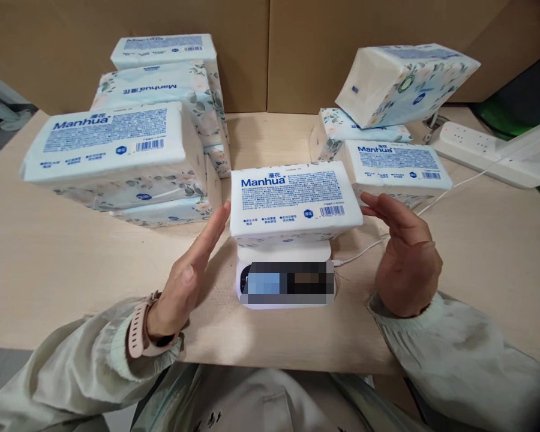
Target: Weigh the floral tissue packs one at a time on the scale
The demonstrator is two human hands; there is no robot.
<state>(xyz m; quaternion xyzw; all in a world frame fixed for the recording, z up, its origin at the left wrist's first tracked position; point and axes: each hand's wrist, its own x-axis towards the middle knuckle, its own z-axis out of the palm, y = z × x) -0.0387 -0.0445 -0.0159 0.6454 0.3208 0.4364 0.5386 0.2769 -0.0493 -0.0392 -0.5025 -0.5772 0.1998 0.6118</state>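
A white and light-blue pack of tissues (294, 201) rests on a small white scale (285, 251), whose display is pixelated. My left hand (186, 273) stands edge-on at the pack's left end, fingers stretched out. The fingertips lie at or very close to that end; contact is hard to tell. At the opposite end is my right hand (407, 258), palm facing the pack with its fingers extended. Its fingertips also come close to the wrapper. The pack sits between both hands without fingers wrapped round it.
Several tissue packs (112, 141) are stacked on the left. More packs (405, 84) are piled at the right, the top one tilted. A white power strip (490, 153) lies beyond them, and a white cable (369, 247) runs to the scale. Cardboard (243, 60) stands behind.
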